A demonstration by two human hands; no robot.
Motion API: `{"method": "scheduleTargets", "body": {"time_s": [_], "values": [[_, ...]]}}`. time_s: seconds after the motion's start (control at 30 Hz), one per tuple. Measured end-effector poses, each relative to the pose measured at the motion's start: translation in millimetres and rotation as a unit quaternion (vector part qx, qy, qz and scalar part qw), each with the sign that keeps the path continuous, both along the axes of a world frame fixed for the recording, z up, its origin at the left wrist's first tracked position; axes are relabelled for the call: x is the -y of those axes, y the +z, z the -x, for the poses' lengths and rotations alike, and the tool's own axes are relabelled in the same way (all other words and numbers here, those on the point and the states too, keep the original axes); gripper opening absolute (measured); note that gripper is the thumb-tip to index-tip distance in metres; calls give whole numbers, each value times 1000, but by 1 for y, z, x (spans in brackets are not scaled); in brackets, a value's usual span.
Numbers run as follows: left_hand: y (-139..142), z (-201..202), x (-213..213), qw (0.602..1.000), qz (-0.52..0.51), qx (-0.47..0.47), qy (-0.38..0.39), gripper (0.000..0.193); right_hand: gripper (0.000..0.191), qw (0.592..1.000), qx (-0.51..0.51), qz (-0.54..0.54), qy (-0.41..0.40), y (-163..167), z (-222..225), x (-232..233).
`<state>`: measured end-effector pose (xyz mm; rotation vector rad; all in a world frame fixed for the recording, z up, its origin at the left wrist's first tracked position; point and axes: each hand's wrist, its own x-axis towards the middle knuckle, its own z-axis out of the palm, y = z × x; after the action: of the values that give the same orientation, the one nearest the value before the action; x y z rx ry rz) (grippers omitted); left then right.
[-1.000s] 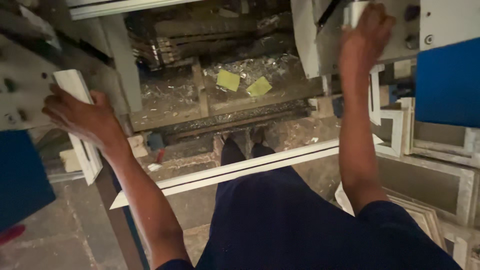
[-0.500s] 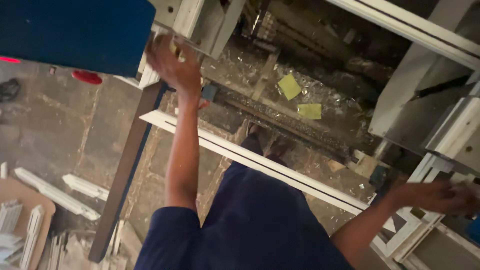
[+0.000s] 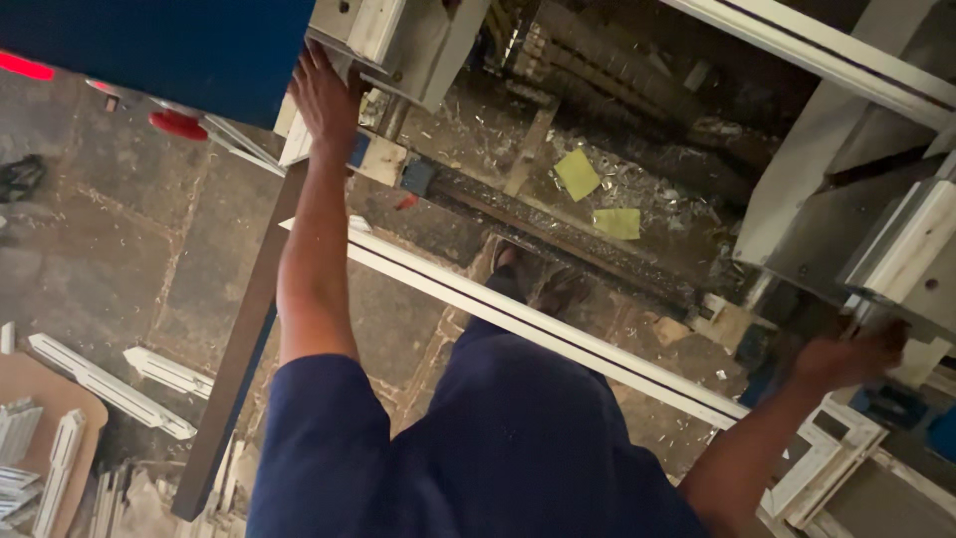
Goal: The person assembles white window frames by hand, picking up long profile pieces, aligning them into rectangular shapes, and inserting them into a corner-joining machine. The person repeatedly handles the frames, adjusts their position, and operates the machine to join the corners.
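Dusty workshop floor lies below, strewn with shavings; since a moment ago the view has closed in. Left hand presses flat, fingers spread, on the white machine block; right hand now grips the grey clamp bracket, the long white profile spanning between them.

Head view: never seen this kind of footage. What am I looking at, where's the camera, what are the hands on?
The camera sits on a person's head and looks straight down past their dark blue clothing to a debris-strewn floor. There is no robot, just two bare hands. The left hand presses on a white machine part beside a blue panel. The right hand, blurred, rests at the edge of a white block; its grip is unclear. A long white profile strip crosses in front. Two yellow paper scraps lie below.
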<state>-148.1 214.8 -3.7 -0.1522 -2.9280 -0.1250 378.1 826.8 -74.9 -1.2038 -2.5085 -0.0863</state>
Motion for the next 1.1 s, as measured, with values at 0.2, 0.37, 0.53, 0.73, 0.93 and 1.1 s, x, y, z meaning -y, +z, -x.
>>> {"method": "scheduleTargets", "body": {"time_s": [0.2,0.37,0.53,0.73,0.93,1.1], "values": [[18,19,-6,985,-140,94,40,62,55,999,-10,-29,-21,7,14,-4],[-6,-13,6,984,-166,-60,-14,74,40,989,-113,-65,68,7,3,-7],[-62,-137,40,952,-263,-71,141,76,32,984,-166,62,-32,11,-54,56],[-66,-189,86,976,-145,-142,84,79,49,960,-248,116,-53,42,-89,171],[-58,-60,64,927,-345,-147,2,67,47,950,-310,-28,-21,84,-20,138],[-42,-12,29,969,-133,-207,14,66,43,929,-360,31,-85,101,44,74]]}}
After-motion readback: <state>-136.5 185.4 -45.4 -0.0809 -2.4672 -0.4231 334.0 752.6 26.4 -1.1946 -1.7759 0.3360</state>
